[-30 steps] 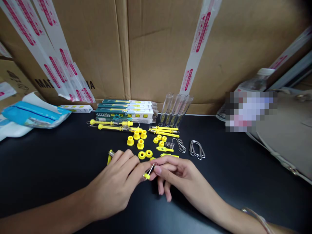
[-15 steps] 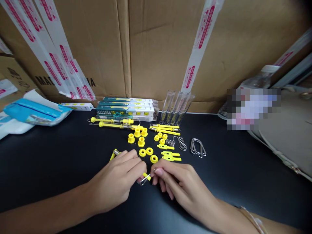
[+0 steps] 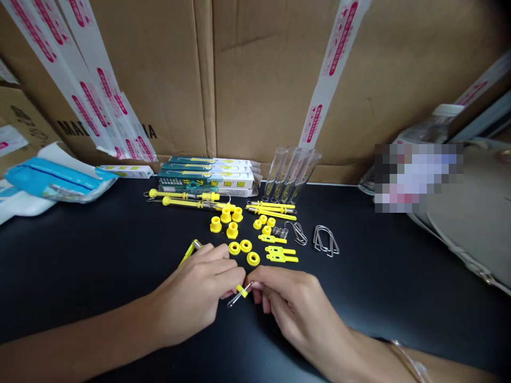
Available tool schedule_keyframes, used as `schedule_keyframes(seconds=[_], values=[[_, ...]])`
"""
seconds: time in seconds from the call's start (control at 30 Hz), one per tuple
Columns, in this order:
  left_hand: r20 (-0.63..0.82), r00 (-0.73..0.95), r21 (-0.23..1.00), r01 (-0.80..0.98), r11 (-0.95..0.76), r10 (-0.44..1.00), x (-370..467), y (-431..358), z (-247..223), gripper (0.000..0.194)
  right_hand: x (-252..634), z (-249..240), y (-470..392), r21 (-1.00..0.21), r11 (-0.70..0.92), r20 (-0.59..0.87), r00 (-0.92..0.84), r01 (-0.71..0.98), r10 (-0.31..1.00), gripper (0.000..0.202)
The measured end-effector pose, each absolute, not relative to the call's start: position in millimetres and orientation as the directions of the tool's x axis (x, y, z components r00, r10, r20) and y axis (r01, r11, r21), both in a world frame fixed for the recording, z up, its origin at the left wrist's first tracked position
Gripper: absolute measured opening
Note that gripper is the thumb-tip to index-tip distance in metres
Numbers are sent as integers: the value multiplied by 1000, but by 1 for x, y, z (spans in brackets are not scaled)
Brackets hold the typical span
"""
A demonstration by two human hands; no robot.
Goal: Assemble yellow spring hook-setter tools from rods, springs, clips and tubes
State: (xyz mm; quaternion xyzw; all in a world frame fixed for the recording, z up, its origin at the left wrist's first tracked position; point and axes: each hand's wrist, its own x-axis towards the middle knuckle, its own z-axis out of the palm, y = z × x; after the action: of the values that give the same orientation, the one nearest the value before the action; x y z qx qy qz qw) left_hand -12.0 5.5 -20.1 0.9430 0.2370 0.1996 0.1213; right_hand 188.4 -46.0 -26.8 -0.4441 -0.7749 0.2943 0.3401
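Closed around a yellow plastic spring scale rod is my left hand; the rod's far end, with a silvery metal part, sticks out behind the knuckles, and its near tip shows by the fingertips. My right hand pinches a bent metal wire hook that crosses this yellow tip. Whether the wire passes through the tip I cannot tell. Just beyond both hands lie yellow rings, flat yellow tabs, yellow flanged caps and small yellow caps.
Small springs, wire hooks and larger wire loops lie to the right. Further back are yellow rods, clear tubes, assembled spring scales and printed boxes. A bag stands right, a blue packet left.
The wire hook has turned and now lies across the yellow tip, its bend pointing down-left. My right fingers have shifted slightly; my left hand keeps its hold on the rod.
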Motion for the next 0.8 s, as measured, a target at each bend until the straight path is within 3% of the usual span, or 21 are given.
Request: schedule_keyframes(seconds=[0.5, 0.8], values=[[259, 784, 414, 438, -798, 565, -5, 2, -22, 30, 189, -29, -49, -688, 503, 345, -374, 523, 861, 36], [238, 784, 396, 460, -795, 573, -5, 1, -22, 31, 186, -30, -48, -617, 553, 397, -385, 561, 833, 33]])
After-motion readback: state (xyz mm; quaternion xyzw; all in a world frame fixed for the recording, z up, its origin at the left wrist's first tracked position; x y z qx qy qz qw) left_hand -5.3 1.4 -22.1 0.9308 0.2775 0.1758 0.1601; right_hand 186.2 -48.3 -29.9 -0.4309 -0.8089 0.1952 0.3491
